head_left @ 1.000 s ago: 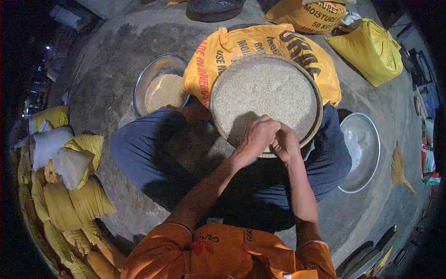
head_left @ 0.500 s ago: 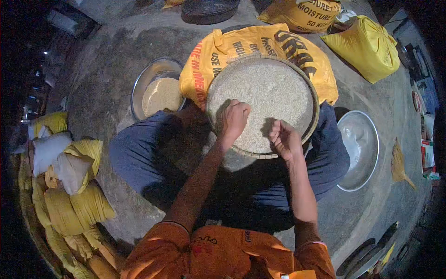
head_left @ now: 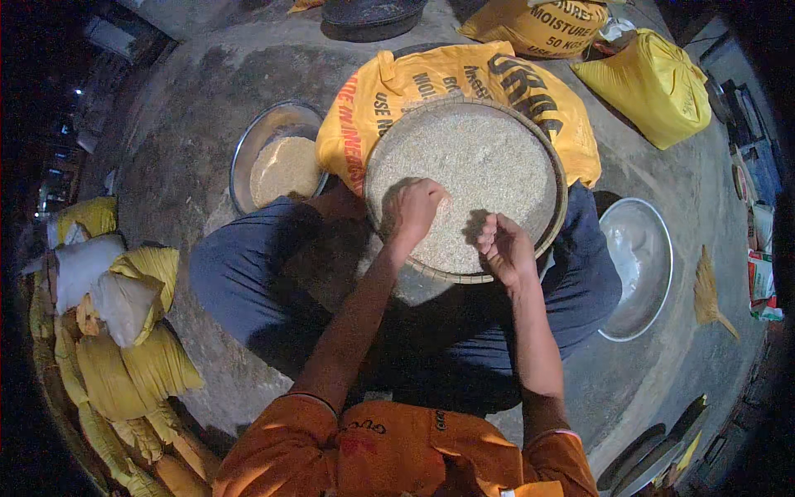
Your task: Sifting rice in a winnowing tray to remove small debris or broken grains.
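Note:
A round tray with a woven rim [head_left: 464,278] rests across my crossed legs, filled with pale grain [head_left: 489,166] that looks like rice. Over the left part of the grain, my left hand [head_left: 418,209] is closed with its fingertips together, close to the surface. My right hand [head_left: 507,248] hovers above the near right part of the tray, fingers curled inward and thumb against them. Whatever either hand pinches is too small or hidden to make out. Beneath the tray's far side spreads an orange-yellow printed sack [head_left: 352,108].
At left stands a metal bowl [head_left: 235,170] holding tan grain [head_left: 286,172]; a shallow metal basin [head_left: 642,273] sits at right. Yellow sacks [head_left: 650,87] stand far right, more sacks [head_left: 137,373] lie at left. A dark basin [head_left: 373,21] is at the back, a small hand broom [head_left: 707,294] at right.
My left hand has shifted very slightly over the grain, its fingers still together. The right hand stays nearly where it was. The whole view has moved a little.

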`<action>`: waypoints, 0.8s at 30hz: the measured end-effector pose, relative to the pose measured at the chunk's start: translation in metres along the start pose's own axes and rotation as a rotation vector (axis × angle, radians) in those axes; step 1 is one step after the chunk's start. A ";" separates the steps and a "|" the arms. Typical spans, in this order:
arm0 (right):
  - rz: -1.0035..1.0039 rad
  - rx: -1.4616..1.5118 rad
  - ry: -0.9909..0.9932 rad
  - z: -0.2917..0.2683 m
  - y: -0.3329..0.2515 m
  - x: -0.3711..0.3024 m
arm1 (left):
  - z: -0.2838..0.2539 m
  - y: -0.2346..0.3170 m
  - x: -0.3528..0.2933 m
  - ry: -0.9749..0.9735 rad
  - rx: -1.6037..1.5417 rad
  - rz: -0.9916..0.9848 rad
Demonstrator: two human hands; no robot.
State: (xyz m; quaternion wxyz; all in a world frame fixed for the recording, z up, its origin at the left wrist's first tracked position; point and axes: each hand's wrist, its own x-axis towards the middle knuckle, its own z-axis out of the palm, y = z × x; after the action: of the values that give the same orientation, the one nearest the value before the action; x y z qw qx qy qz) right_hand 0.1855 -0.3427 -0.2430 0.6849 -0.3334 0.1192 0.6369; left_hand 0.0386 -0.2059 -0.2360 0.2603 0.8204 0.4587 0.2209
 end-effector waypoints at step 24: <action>-0.117 -0.256 -0.053 0.006 0.003 -0.005 | -0.007 0.026 -0.014 -0.422 -1.148 -0.530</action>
State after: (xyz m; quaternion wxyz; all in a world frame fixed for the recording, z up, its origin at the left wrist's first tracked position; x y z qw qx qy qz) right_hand 0.1807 -0.3432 -0.2369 0.6755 -0.4074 -0.0008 0.6146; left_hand 0.0443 -0.2285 -0.2162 0.7853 0.4368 0.3939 0.1934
